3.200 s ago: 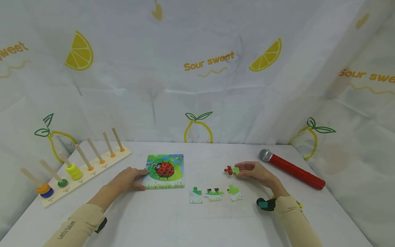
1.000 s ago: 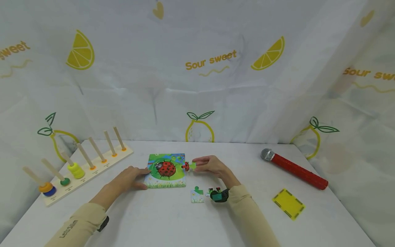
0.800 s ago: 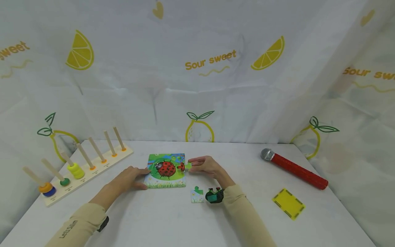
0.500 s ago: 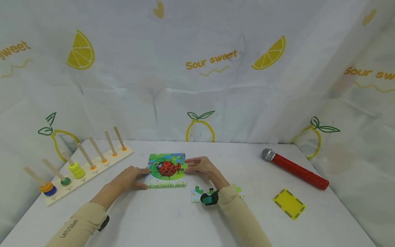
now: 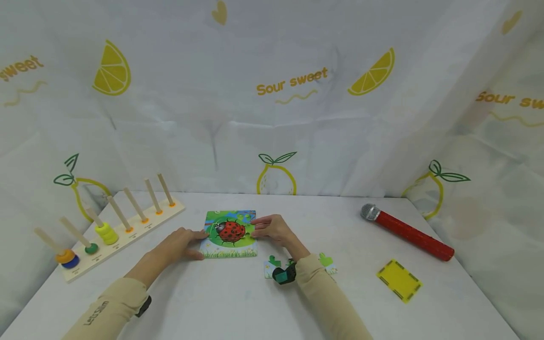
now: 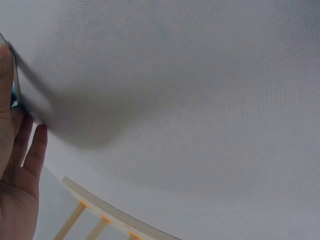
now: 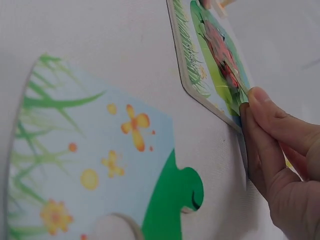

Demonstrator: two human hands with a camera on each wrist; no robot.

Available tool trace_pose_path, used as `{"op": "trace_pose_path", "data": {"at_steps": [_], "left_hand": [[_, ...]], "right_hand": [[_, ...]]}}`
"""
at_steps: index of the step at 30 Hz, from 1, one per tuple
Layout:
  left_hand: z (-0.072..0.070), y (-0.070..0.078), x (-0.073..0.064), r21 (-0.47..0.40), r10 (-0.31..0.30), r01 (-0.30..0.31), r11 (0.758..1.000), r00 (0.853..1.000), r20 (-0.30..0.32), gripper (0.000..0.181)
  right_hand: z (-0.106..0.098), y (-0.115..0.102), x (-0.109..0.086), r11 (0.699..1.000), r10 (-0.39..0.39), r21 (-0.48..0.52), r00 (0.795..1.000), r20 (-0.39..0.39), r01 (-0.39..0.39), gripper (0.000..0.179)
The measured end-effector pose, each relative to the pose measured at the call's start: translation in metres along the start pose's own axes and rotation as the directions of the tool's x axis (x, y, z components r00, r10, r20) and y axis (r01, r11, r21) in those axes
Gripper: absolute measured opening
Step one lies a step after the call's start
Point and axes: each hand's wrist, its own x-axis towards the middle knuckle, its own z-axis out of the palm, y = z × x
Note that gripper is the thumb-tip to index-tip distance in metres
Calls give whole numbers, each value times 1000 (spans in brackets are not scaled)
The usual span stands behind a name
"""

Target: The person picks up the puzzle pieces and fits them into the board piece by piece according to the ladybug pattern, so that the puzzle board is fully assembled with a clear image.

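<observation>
A square ladybug jigsaw puzzle [image 5: 229, 250] lies on the white table. My left hand [image 5: 180, 243] is at its left side, index fingertip on the edge and thumb against the side lower down; the left wrist view catches only part of this hand [image 6: 20, 165]. With thumb and fingers, my right hand [image 5: 274, 230] pinches a red-and-green puzzle piece [image 5: 248, 230] over the puzzle's right part. The right wrist view has this piece tilted, its thin edge showing at the fingertips. Loose pieces with grass and flowers [image 5: 269, 270] lie nearer me, partly hidden by the right wrist.
To the left stands a wooden peg board [image 5: 140, 228] with coloured rings on some pegs. A red toy microphone [image 5: 414, 236] and a yellow rectangular card [image 5: 399, 280] lie on the right. White cloth printed with lemons [image 5: 276, 132] hangs behind the table.
My right hand has carried the red-and-green piece leftward from the table's right side, first to the puzzle's right edge and then over it. My left hand has stayed at the puzzle's left side.
</observation>
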Motion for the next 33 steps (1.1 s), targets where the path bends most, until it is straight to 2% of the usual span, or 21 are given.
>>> {"op": "trace_pose_path", "data": {"at_steps": [6, 14, 21, 33], "left_hand": [[0, 0, 0, -1, 1, -1, 1000, 1000, -1, 59], [0, 1, 0, 17, 1, -1, 1000, 1000, -7, 57], [-2, 3, 0, 22, -6, 6, 1000, 1000, -10, 57], [-1, 2, 0, 29, 14, -14, 999, 1000, -9, 57]], "right_hand": [[1, -3, 0, 998, -11, -68, 1000, 7, 12, 34], [1, -4, 1, 976, -68, -208, 998, -8, 65, 33], [2, -6, -2, 936, -100, -344, 994, -44, 79, 31], [5, -4, -4, 926, -121, -367, 991, -52, 93, 32]]}}
